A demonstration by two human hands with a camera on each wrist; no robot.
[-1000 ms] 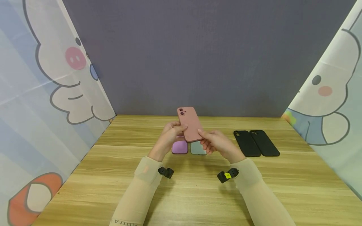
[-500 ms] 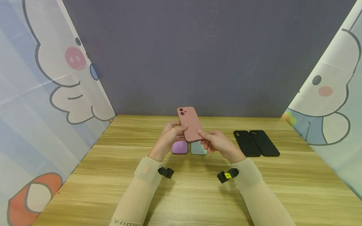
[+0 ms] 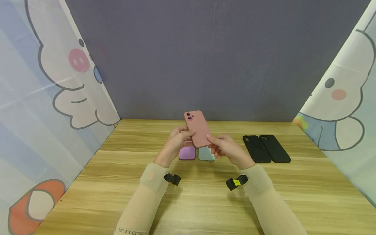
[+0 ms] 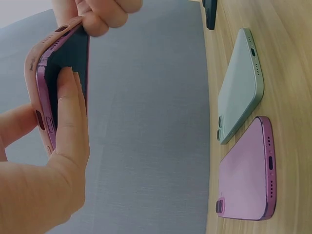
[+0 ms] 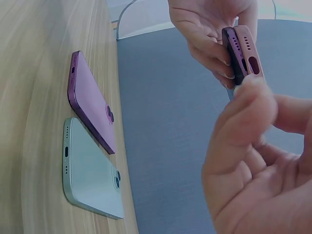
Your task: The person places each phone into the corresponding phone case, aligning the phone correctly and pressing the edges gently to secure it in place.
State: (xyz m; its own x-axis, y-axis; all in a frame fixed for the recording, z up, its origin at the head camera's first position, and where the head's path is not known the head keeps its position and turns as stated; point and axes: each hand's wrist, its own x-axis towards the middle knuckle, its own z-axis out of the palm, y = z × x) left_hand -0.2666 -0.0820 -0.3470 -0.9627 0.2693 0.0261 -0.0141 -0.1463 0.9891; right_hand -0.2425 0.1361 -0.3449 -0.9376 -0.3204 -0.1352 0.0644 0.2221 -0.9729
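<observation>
One pink case (image 3: 199, 128) between both grips (image 3: 174, 143) (image 3: 229, 148)

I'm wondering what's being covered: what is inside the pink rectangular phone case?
A purple-edged rectangular phone with a dark screen, partly protruding. The pink case hides most of its back.

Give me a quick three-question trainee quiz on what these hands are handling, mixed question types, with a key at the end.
1. True or false: the left hand and the right hand both hold the pink case.
2. Fill in: directly beside the purple phone on the table lies a ____ phone.
3. Short answer: does the port end of the held phone sit fully inside the pink case?

Key:
1. True.
2. Pale green phone.
3. No; its purple edge shows outside the pink case.
</observation>
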